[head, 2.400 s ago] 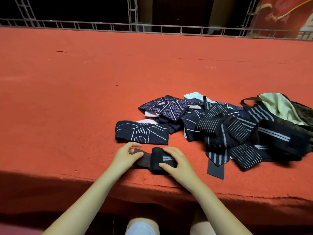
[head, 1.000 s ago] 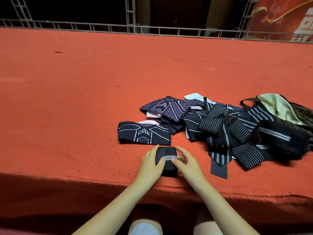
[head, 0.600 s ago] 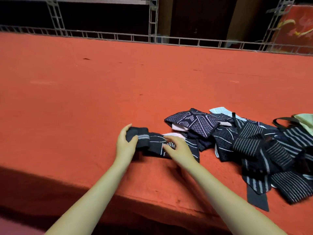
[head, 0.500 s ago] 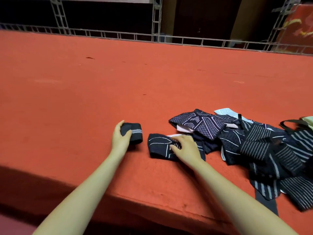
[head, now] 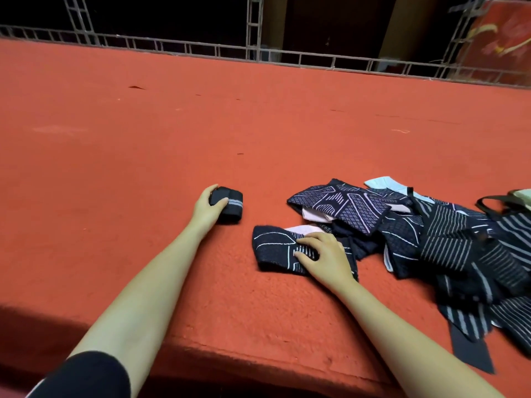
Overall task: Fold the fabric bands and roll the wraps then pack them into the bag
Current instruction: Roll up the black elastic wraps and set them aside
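Note:
A rolled black wrap [head: 230, 206] with a grey stripe sits on the red carpet, left of the pile. My left hand [head: 207, 207] grips its left end, thumb over the top. My right hand [head: 323, 255] lies on a flat dark band with white line pattern [head: 273, 248], fingers curled on the cloth. To the right lies a heap of dark patterned bands and striped wraps [head: 448, 239]. The bag [head: 514, 201] shows only as a black strap and pale cloth at the right edge.
The red carpeted platform [head: 201, 133] stretches far back to a metal truss rail [head: 258, 50]. Its front edge [head: 230, 351] drops off just below my forearms. A black strap end [head: 471, 354] lies near that edge at the right.
The wrap was rolled up at the front edge, then my left hand carried it left and set it on the carpet. My right hand moved onto the line-patterned band. The view swung left.

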Motion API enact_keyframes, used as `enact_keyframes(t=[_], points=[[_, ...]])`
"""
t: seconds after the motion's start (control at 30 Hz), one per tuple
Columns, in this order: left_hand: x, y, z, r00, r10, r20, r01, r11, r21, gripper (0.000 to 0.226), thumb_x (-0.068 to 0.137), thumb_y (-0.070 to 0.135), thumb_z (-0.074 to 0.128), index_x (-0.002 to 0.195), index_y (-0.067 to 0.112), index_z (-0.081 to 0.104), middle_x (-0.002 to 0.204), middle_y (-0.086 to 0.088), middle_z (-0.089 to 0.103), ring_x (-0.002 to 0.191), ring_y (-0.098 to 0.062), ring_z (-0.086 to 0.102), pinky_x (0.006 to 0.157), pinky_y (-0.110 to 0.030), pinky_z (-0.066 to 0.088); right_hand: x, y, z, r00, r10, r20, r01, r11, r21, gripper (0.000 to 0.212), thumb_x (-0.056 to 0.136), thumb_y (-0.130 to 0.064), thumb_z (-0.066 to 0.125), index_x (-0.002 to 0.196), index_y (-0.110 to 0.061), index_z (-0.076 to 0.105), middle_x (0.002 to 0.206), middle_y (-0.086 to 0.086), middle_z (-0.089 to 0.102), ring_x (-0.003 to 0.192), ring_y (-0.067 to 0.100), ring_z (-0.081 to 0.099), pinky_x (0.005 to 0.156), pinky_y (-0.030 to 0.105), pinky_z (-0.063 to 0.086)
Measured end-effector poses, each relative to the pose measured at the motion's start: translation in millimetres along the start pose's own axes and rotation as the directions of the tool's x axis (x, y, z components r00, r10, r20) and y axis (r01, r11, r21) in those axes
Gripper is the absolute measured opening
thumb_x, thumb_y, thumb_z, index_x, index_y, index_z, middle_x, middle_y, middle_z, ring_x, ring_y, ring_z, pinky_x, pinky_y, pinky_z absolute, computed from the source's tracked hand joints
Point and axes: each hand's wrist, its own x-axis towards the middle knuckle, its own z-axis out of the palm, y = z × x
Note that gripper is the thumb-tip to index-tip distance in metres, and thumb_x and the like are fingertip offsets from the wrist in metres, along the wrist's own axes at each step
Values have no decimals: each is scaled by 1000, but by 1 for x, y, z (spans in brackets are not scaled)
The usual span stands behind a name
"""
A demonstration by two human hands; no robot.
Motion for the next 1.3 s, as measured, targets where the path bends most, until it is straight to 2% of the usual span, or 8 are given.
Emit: enact_keyframes(t=[0.23,0.43,0.6,0.8,0.9,1.03,1.17,1.3], points=[[64,5,58,995,-91,-33,87,990,-107,54,80,26,70,130,16,51,131,-10,51,118,-24,51,102,-34,41,1,-1,2,1000,-7,-20,7,1000,18,47,72,-60,47,104,-33,70,110,-15,61,112,10,48,93,32,35],[108,5,95,994,-98,-42,93,990,-106,57,81,31,68,132,15,48,132,-11,50,118,-25,51,102,-34,40,1,4,4,999,-17,-41,19,999,33,42,73,-57,51,103,-33,70,109,-15,60,112,8,47,93,30,33],[118,0,108,994,-78,-77,82,995,49,51,86,29,63,130,7,50,130,-14,55,119,-29,51,98,-32,38,3,5,6,998,-18,-59,21,999,42,35,75,-52,57,101,-33,70,108,-15,60,111,8,48,92,29,32],[75,28,94,987,24,-158,31,941,337,59,90,34,54,140,8,38,137,-23,39,129,-38,30,106,-39,27,2,5,4,999,-6,-47,9,998,66,29,76,-45,64,101,-31,71,108,-13,60,111,11,49,94,34,36],[36,52,92,984,180,-14,-163,922,350,44,90,20,52,132,8,49,129,-24,47,123,-38,38,104,-35,27,-2,1,-2,1000,10,-14,-8,988,152,26,77,-38,64,99,-27,72,106,-9,62,109,12,51,96,36,39],[-28,87,110,909,320,268,-381,898,218,34,89,9,53,123,9,58,117,-14,57,111,-25,53,99,-28,36,-9,6,-39,992,90,-92,-61,959,277,21,79,-29,59,91,-19,73,96,-4,67,98,13,56,92,33,44],[-94,116,145,795,351,495,-467,874,130,36,88,10,54,124,16,57,114,-6,55,106,-15,54,94,-22,38,-22,33,-114,953,100,-287,-46,981,189,20,81,-21,55,90,-15,72,89,-1,67,90,16,59,83,30,45],[-133,141,191,726,342,597,-487,868,95,35,88,12,53,122,17,58,116,-4,64,103,-15,59,90,-23,42,-45,76,-181,902,129,-413,-80,988,134,15,84,-11,58,92,-16,71,89,-2,66,90,15,58,83,26,42]])
